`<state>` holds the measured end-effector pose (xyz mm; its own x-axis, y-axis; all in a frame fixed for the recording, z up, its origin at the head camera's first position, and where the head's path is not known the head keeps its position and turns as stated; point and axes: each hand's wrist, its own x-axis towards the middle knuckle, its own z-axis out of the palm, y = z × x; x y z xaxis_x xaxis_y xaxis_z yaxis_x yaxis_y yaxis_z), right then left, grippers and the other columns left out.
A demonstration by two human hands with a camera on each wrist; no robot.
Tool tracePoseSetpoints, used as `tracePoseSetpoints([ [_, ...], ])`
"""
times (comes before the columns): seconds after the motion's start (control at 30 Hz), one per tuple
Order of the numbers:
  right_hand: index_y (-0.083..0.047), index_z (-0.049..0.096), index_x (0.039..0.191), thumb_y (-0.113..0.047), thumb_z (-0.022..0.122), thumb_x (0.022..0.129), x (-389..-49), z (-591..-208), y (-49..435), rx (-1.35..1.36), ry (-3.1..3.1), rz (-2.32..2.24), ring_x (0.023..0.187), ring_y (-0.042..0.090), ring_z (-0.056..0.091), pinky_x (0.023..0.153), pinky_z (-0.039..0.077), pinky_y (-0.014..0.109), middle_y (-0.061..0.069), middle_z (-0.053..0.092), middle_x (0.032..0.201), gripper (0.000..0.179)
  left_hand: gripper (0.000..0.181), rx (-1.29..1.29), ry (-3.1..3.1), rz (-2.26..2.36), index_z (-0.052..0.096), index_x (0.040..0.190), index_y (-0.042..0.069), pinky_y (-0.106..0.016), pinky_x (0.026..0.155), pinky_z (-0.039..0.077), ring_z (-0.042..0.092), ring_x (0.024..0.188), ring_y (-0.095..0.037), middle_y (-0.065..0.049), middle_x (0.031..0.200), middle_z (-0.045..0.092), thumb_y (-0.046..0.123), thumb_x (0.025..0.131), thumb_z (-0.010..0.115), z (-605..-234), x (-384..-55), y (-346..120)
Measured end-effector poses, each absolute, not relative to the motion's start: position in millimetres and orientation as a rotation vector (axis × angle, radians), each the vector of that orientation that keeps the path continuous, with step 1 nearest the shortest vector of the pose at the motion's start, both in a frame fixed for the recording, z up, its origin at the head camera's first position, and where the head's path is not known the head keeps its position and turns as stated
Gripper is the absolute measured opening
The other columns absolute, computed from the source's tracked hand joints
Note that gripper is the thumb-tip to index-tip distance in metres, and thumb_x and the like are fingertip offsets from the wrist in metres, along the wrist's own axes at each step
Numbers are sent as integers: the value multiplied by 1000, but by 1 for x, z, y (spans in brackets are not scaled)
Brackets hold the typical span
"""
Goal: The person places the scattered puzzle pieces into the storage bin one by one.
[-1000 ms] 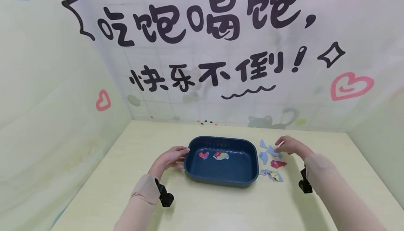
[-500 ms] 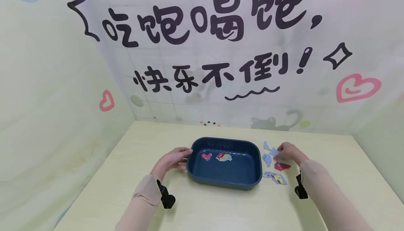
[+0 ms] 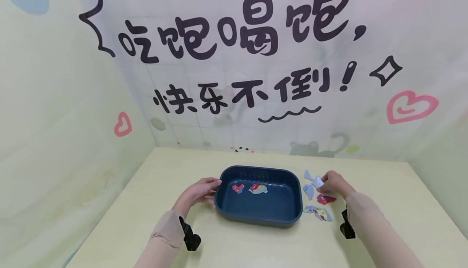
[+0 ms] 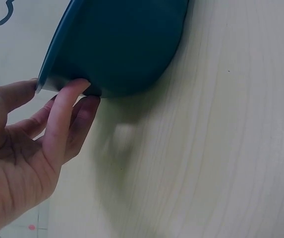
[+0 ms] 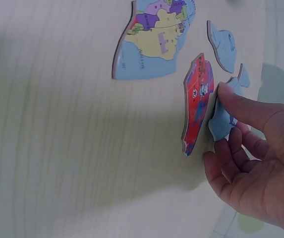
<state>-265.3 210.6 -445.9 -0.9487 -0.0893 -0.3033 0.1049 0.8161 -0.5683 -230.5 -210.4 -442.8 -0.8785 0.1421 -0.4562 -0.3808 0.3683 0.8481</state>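
My left hand (image 3: pixel 200 190) holds the left end of a dark blue rectangular basin (image 3: pixel 261 209), with fingers at its rim and outer wall in the left wrist view. Inside the basin lie a small red puzzle piece (image 3: pixel 238 188) and a red, yellow and green one (image 3: pixel 260 189). To the right of the basin, my right hand (image 3: pixel 334 181) pinches a light blue puzzle piece (image 5: pixel 223 118) between thumb and fingers; the right wrist view has it tilted. Beside it lies a red puzzle piece (image 5: pixel 197 106) printed with a map.
Two other light blue pieces (image 5: pixel 225 49) lie close by, past my thumb. Nearer the front are a yellow and purple map piece (image 5: pixel 159 42) and blue-edged pieces beside the basin. A printed cloth wall (image 3: pixel 226 134) stands behind the pale wooden table (image 3: pixel 234 245).
My right hand has closed its fingers on the light blue piece and tipped it up from the table. My left hand stays on the basin. The head view has shifted slightly.
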Motion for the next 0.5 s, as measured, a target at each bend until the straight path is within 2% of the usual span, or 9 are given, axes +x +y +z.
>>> tracePoseSetpoints([
  [0.17, 11, 57, 90, -5, 67, 75, -265, -447, 216, -52, 2712, -850, 77, 22, 53, 72, 46, 33, 15, 57, 82, 24, 41, -227, 2181, 1538, 47, 127, 1, -28, 59, 54, 60, 95, -19, -15, 115, 57, 29, 96, 45, -446, -229, -210],
  [0.3, 11, 58, 91, -5, 64, 77, -275, -455, 225, -65, 2679, -898, 69, 17, 51, 62, 45, 28, 14, 57, 81, 22, 41, -221, 2176, 1553, 47, 127, 2, -28, 59, 54, 60, 94, -17, -14, 114, 58, 29, 96, 45, -447, -230, -210],
  [0.43, 4, 59, 90, -15, 67, 79, -297, -484, 247, -191, 2591, -1049, 61, 11, 48, 53, 42, 24, 7, 56, 77, 23, 41, -218, 2171, 1557, 47, 127, 1, -27, 58, 53, 60, 92, -16, -14, 113, 58, 28, 96, 44, -447, -231, -210],
  [0.5, 2, 59, 91, -18, 68, 80, -302, -490, 254, -227, 2562, -1066, 63, 11, 50, 53, 45, 25, 7, 57, 79, 25, 41, -217, 2169, 1560, 47, 127, 1, -27, 58, 54, 60, 92, -17, -14, 113, 58, 28, 96, 44, -448, -231, -210],
])
